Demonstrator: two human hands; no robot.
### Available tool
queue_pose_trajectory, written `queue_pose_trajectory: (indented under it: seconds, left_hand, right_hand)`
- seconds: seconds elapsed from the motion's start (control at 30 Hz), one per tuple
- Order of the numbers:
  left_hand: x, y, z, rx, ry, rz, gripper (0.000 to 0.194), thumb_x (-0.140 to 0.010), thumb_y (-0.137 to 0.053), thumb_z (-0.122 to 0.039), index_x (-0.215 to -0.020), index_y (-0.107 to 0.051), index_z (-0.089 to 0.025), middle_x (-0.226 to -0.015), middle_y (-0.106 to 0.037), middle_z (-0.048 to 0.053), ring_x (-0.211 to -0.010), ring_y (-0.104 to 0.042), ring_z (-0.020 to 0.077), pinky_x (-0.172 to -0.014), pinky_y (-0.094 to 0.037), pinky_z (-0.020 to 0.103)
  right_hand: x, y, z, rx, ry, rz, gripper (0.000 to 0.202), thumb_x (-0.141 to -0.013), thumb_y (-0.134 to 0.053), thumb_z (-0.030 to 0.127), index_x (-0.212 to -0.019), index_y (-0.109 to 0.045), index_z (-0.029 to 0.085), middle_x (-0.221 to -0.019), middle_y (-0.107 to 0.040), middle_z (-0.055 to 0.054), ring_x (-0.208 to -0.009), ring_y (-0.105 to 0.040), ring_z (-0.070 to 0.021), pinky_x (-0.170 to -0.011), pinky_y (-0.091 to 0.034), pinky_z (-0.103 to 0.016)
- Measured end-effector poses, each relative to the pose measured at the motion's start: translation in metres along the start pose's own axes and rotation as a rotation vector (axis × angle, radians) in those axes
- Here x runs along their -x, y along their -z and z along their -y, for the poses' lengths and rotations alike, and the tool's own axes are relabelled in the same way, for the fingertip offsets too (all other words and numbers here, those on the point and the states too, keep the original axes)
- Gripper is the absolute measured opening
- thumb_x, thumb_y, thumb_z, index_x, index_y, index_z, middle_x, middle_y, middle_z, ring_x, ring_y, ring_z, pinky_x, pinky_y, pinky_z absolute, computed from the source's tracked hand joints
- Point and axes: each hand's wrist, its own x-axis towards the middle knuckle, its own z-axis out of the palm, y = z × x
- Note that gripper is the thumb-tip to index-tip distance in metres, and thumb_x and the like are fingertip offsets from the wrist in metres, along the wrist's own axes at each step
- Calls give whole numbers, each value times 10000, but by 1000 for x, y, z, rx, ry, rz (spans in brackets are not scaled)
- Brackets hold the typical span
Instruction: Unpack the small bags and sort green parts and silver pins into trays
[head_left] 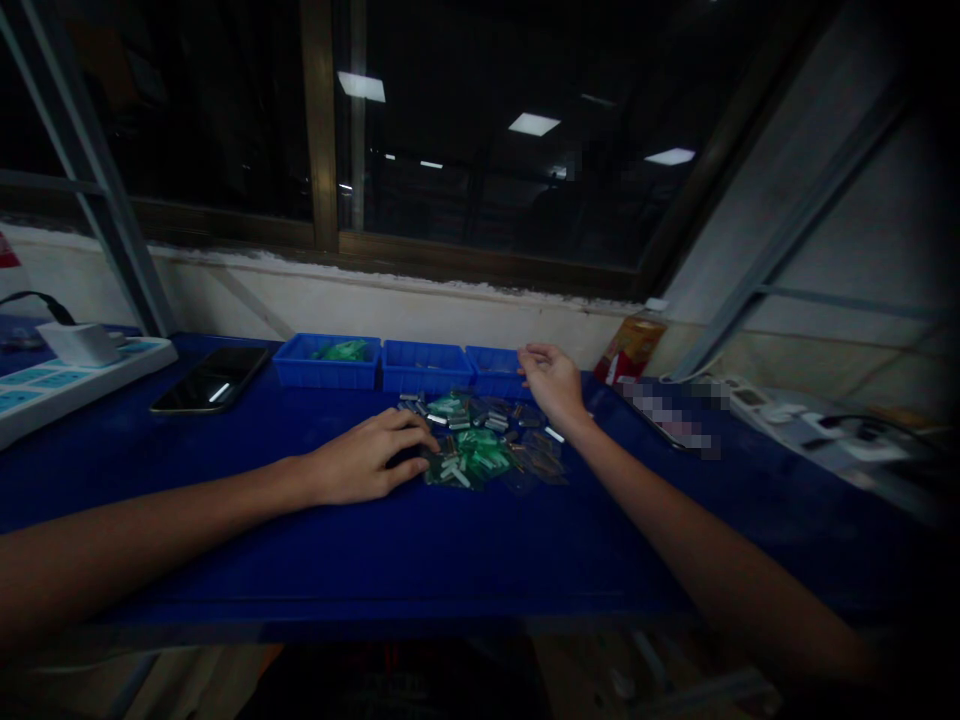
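A pile of small silvery cylinders [496,420], green plastic pieces [484,455] and clear plastic pieces [541,460] lies on the blue table. My left hand [375,455] rests at the pile's left edge, fingers apart and slightly bent, their tips touching it. Behind the pile, my right hand [555,385] is raised at the right blue bin [491,370]. Its fingertips are pinched together; anything between them is too small to make out. The middle blue bin [427,378] and the left blue bin [326,374], with green plastic inside, stand in the same row.
A dark phone [211,380] lies left of the bins, near a white power strip [82,390] with a plug. At right are a bottle [632,345], another phone-like flat object [667,415] and a second power strip [795,430]. The window wall rises behind the table.
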Motion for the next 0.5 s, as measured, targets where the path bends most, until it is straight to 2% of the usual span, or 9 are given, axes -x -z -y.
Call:
queue_pose_trajectory:
  seconds: [0.07,0.1,0.2,0.27,0.37,0.5]
  left_hand:
    - [0,0,0,3,0,-4,251,-887,-438,-298,-1102,-539,-216,-1129,-510,70,-1066,-468,213,-935,-385,403]
    - [0,0,0,2,0,-5,250,-887,-439,-297,-1100,-539,-214,-1127,-510,70,-1064,-467,214,-935,-385,402]
    - [0,-1,0,-10,-1,-1,243,-888,-434,-293,-1091,-540,-209,-1112,-511,72,-1047,-472,215,-929,-387,401]
    - [0,-1,1,-18,-7,0,238,-885,-438,-287,-1082,-541,-202,-1100,-509,76,-1028,-476,217,-920,-392,402]
    - [0,-2,2,-34,-11,-13,251,-877,-451,-288,-1093,-531,-188,-1062,-512,85,-993,-478,224,-893,-404,407]
    - [-1,-2,2,-37,-24,-11,214,-883,-435,-268,-1054,-535,-187,-1017,-514,76,-963,-480,214,-869,-413,397]
  right_hand:
    - [13,-3,12,131,206,27,296,-755,-530,364,-906,-613,124,-820,-631,-82,-658,-575,-143,-607,-445,-272]
    - [21,-5,20,166,309,81,252,-775,-511,336,-873,-622,132,-817,-626,-76,-677,-574,-142,-628,-441,-271]
    - [47,-8,46,216,569,366,227,-839,-445,286,-838,-633,159,-738,-616,-39,-680,-561,-129,-654,-421,-258]
    - [64,-8,63,237,695,546,227,-853,-432,272,-885,-630,164,-792,-625,-43,-725,-565,-130,-689,-416,-263]
    - [81,-5,80,289,795,758,221,-848,-451,279,-948,-612,166,-838,-623,-56,-790,-556,-148,-732,-409,-284]
    - [85,-1,85,306,783,882,289,-784,-541,280,-1043,-567,155,-925,-616,-81,-879,-541,-188,-794,-405,-327]
